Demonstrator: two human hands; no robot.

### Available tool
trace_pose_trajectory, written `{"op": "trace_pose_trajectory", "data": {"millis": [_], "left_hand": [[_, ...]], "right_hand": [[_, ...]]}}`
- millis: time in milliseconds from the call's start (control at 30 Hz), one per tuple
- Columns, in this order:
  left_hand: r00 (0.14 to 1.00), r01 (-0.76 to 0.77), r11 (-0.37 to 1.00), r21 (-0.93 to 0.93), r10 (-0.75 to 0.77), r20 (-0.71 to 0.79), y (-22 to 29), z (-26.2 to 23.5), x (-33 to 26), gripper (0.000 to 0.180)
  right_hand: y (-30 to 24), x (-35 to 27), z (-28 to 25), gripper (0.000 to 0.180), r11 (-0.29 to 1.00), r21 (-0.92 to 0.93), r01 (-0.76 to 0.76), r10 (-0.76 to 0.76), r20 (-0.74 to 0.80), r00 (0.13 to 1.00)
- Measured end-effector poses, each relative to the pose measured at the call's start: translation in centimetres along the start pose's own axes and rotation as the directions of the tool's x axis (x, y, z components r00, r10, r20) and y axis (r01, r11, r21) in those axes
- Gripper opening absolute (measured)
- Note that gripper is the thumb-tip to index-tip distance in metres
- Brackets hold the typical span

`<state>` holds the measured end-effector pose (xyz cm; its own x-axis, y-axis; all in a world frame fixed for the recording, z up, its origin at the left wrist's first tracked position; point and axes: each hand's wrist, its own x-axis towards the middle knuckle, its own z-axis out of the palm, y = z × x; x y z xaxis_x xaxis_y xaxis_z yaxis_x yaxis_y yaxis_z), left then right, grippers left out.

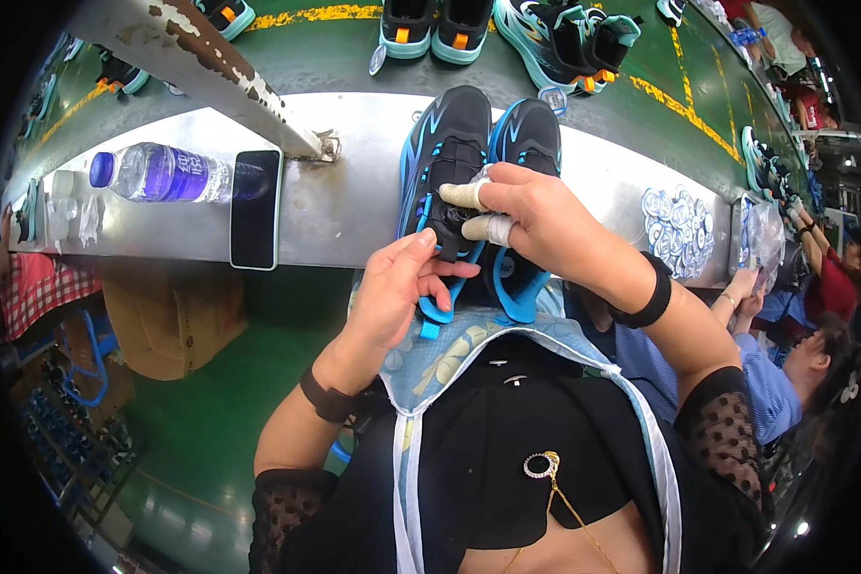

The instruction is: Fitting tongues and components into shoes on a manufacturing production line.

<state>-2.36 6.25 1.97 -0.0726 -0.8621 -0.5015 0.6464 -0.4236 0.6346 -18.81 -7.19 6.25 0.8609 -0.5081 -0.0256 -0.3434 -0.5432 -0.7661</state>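
Two black sneakers [457, 115] with blue trim and blue soles stand side by side before me, toes pointing away. My left hand [392, 292] grips the left sneaker near its collar and tongue, thumb on top and fingers curled at the opening. From the right, my right hand [545, 215] reaches over the other sneaker [529, 134], partly covering it. Pale wraps cover two of its digits. Those fingertips close at a round black part on the left sneaker's tongue, with blue lace strands nearby. Whatever lies right under the fingertips is hidden.
On the metal bench [344, 206] are a phone [256, 210], a water bottle [172, 172] and, to the right, round labels [677, 230]. A worn metal post [220, 81] rises left. More shoes [450, 33] stand on the green surface beyond. A person [765, 373] sits close on my right.
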Motion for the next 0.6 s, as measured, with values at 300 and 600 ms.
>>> {"op": "trace_pose_trajectory", "data": {"millis": [300, 600], "left_hand": [[0.999, 0.007, 0.975, 0.224, -0.014, 0.029, 0.5, 0.3, -0.9, 0.035], [0.997, 0.079, 0.970, 0.228, -0.073, -0.035, 0.6, 1.3, -0.5, 0.033]], "right_hand": [[2.0, -1.6, 0.0, 0.046, 0.992, 0.032, 0.122, -0.118, -0.099, 0.988], [7.2, -10.2, 0.9, 0.055, 0.638, 0.606, -0.475, 0.570, 0.043, 0.820]]}}
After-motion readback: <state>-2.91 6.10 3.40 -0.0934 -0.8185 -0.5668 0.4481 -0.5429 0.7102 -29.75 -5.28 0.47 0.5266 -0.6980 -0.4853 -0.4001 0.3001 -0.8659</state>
